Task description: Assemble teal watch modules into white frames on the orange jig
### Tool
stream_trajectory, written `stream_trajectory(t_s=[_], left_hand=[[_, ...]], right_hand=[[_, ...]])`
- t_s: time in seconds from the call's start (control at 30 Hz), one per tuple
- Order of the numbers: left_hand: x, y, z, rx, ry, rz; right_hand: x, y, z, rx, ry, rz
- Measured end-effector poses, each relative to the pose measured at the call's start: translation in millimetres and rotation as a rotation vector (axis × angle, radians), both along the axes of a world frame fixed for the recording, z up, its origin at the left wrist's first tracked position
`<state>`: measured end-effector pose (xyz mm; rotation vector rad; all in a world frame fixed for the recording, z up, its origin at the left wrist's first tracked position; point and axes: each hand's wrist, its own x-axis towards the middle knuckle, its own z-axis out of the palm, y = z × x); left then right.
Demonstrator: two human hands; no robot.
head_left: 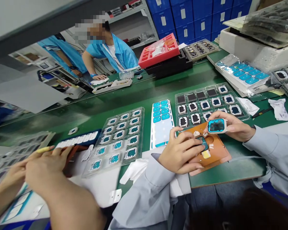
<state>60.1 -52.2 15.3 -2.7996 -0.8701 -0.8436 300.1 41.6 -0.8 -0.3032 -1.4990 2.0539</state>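
Observation:
My right hand (237, 126), in a grey sleeve, grips a white-edged watch case (216, 126) and holds it above an orange-brown fixture board (220, 155). Inside the case shows a dark rectangle with a bright blue border. My left hand (182, 150) lies over the board's left side, its fingers spread and the fingertips on a dark teal square piece (204, 143). Small white pieces and a yellow square (206, 154) sit on the board. Behind my hands, a clear tray (244, 111) holds several white-framed cases. Left of it lies a sheet of blue adhesive pieces (162, 124).
Another tray of cases (120, 137) stands to the left, beside a co-worker's bare hands (45, 166) on a brown piece. At the back are a red foam tray (159, 49) and a white foam box (254, 48). Black tweezers (262, 112) lie at right. People in blue sit opposite.

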Motion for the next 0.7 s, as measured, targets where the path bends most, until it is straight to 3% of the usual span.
stream_trajectory(t_s=[0.1, 0.17, 0.3, 0.37, 0.47, 0.57, 0.7], left_hand=[[0, 3, -1.7, -0.014, -0.059, -0.026], [0, 4, -3.6, -0.017, -0.086, -0.020], [1, 5, -7.5, -0.008, -0.120, 0.000], [2, 7, -10.3, 0.013, -0.151, -0.011], [1, 10, -16.6, 0.040, -0.167, -0.010], [3, 9, -18.0, -0.013, -0.045, 0.060], [15, -8, 3.5, -0.060, 0.317, 0.185]], right_hand=[[2, 1, 2.0, 0.031, 0.010, -0.088], [6, 9, 4.9, 0.125, -0.044, -0.234], [10, 53, 15.5, 0.620, -0.557, -0.647], [4, 82, 20.7, 0.793, -0.768, -0.740], [-12, 115, 26.5, 0.946, -0.923, -0.771], [-26, 125, 33.8, 1.059, -0.998, -0.731], [-56, 126, 40.2, 1.103, -0.955, -0.650]])
